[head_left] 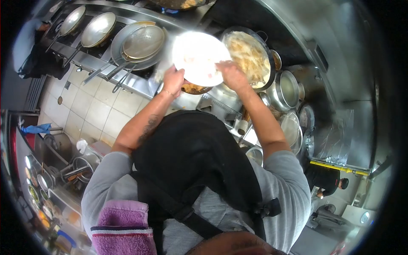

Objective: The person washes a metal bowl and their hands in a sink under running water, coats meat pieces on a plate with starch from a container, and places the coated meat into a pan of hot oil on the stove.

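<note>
My left hand (pixel 173 80) is closed on the near left rim of a round white plate (pixel 195 53), tilted and washed out by glare. Pale pinkish bits show faintly on it. At the plate's right edge is my right hand (pixel 233 76), its fingers curled inward over the rim; what they hold is lost in the brightness. Just right of that hand, a large wok (pixel 270 63) holds golden pieces of food (pixel 246 55) in foaming oil. Under the plate's lower edge, part of a pan with browned food (pixel 196 88) shows.
Several metal pans and a round strainer (pixel 143 41) line the range on the left, handles jutting toward the tiled floor (pixel 91 102). Metal pots (pixel 287 89) stand right of the wok. One person (pixel 29 51) is at far left, another (pixel 327 180) at right.
</note>
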The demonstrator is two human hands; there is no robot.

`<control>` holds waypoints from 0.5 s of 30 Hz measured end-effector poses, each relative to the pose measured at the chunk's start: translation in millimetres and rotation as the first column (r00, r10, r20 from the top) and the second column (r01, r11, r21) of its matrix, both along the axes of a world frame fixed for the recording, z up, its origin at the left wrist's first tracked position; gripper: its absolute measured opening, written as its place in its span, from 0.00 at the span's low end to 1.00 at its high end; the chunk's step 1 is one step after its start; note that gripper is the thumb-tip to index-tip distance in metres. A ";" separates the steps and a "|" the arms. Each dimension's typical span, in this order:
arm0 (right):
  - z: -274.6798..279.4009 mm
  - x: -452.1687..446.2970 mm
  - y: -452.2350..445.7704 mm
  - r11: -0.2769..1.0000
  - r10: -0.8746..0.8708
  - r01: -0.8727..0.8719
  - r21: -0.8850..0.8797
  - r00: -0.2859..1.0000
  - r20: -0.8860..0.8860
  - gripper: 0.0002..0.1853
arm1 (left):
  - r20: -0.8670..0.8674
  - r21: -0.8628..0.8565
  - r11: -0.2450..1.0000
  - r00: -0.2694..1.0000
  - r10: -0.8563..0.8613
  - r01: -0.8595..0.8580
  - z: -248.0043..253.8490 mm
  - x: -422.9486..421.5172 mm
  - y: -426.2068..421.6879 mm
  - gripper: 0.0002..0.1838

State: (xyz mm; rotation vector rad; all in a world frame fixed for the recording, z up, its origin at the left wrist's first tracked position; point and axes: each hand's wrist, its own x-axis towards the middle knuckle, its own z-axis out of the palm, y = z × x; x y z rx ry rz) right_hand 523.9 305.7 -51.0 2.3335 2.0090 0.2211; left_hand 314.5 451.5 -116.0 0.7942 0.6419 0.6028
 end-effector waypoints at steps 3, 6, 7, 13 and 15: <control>-4.1 -7.2 3.4 0.995 -0.086 0.085 -0.050 0.996 -0.009 0.21 | -0.003 0.058 0.998 0.999 -0.038 0.038 -1.9 1.4 -6.8 0.19; -23.8 4.7 17.8 0.961 -0.274 0.265 -0.082 0.952 -0.135 0.22 | 0.007 0.072 0.997 0.999 -0.040 0.039 -8.0 4.8 -10.2 0.20; -23.7 3.9 22.2 0.934 -0.357 0.352 -0.066 0.906 -0.227 0.24 | 0.007 0.060 0.998 1.000 -0.028 0.027 -8.9 4.4 -10.8 0.20; -8.3 25.5 14.6 0.980 -0.192 0.200 -0.009 0.926 -0.325 0.32 | -0.026 0.036 0.999 0.999 -0.030 0.030 -1.6 -4.4 -3.3 0.20; -14.0 28.9 23.7 0.988 -0.151 0.136 -0.077 0.957 -0.249 0.33 | -0.046 0.060 0.997 0.998 -0.053 0.055 5.4 -4.7 -5.8 0.20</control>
